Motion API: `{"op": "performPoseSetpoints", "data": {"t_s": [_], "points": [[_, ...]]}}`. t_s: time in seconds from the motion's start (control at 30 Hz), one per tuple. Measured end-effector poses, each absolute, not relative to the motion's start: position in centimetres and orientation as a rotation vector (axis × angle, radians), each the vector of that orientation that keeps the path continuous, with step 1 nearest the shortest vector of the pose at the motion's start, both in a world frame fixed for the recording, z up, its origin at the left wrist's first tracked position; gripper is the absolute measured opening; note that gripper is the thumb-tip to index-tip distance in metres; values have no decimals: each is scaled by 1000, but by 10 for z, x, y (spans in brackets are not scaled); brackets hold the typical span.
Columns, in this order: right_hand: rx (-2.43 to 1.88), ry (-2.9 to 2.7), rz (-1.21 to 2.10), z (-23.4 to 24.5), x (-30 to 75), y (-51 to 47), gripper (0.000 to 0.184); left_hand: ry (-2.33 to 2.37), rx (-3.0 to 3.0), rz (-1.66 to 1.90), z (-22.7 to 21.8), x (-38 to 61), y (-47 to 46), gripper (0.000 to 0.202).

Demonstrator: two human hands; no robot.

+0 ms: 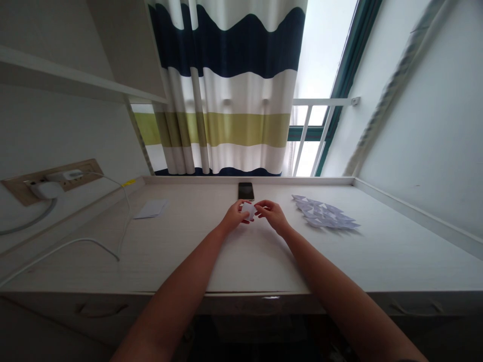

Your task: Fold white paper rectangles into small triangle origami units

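Observation:
A small piece of white folded paper (248, 210) is held up over the middle of the desk, near its back. My left hand (234, 216) is closed on its left side, with the thumb across the front. At the paper's right edge, my right hand (270, 213) pinches a corner between thumb and fingertips. Just beyond the hands lies a dark phone (246, 191). To the right is a cluster of folded white paper pieces (325, 213) with pointed tips. A small stack of flat white paper (151, 208) rests on the left.
The pale desk (181, 251) has a raised rim at the back. A white cable (126, 216) runs from a wall socket panel (53, 181) across the desk's left side. A striped curtain (234, 90) hangs behind, with a white railing (320, 102) at the window.

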State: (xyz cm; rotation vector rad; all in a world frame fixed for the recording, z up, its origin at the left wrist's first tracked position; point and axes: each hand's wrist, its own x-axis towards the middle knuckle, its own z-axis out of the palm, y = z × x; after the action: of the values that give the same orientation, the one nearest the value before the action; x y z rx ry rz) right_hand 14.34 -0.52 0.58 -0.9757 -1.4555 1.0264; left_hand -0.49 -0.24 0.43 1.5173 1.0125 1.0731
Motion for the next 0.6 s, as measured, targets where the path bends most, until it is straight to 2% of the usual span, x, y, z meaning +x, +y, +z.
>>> {"op": "performPoseSetpoints", "data": {"t_s": [0.17,0.37,0.6], "points": [[-959,-1501,1002,6,143,-8,8,1034,1530,1091,-1,-7,2,34],[-960,-1556,882,1,144,-4,21,1102,1625,1193,-2,-7,5,23],[-1028,-1516,867,-3,144,1,17,1150,1569,1269,1,-6,3,19]]}}
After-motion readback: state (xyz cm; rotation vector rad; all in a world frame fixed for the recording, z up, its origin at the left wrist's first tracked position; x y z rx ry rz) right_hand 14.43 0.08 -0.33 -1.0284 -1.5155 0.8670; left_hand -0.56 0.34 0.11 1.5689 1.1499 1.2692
